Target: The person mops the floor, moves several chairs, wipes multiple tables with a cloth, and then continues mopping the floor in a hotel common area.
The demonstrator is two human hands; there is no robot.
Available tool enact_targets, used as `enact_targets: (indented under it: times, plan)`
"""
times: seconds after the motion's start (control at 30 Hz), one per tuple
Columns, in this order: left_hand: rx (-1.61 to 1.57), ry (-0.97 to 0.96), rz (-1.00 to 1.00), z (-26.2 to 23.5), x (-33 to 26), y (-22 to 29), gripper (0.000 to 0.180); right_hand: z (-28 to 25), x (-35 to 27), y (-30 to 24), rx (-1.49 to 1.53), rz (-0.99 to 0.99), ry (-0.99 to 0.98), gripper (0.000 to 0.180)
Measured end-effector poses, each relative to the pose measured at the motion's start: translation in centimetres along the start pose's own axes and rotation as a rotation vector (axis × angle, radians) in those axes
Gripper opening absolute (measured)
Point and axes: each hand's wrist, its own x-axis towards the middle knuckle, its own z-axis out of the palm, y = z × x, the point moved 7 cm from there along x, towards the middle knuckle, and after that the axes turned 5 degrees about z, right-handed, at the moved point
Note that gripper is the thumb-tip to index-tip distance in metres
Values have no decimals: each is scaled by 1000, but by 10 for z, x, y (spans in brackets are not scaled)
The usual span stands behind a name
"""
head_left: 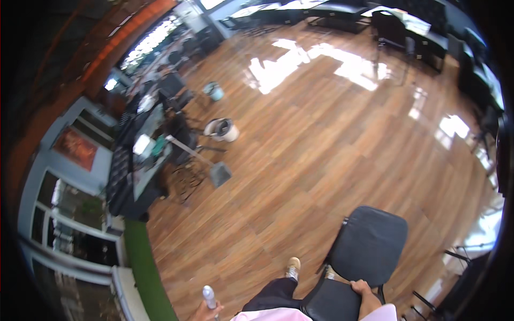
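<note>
My left hand (203, 311) shows at the lower edge, closed around a clear plastic bottle (209, 297) that points upward. My right hand (363, 291) grips the top of the backrest of a black padded chair (369, 243) that stands on the wooden floor just in front of me. My dark trouser leg and a light shoe (292, 267) are between the two hands, to the left of the chair.
A long-handled dustpan (217, 172) and a white bucket (224, 130) stand on the wooden floor near a cluttered desk (142, 160) at the left. A small teal bin (214, 91) sits farther back. Black chairs and tables (407, 32) line the far side.
</note>
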Motion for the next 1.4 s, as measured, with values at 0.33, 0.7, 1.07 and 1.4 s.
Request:
enact_targets:
  times: [0.33,0.7,1.07,1.4]
  plan:
    - [-279,-35,-82,-26,192,56,12,-140,-32,-86,57,132,114,67]
    - [-461,55,59,-138,492,144,11,-309,-86,-319,325,231,303,68]
    - [-348,251,25,-272,782,379,13,-505,82,-616,513,-50,330,54]
    - [-168,186,-37,-337,1022,572,15,-730,138,-901,462,-113,225,54]
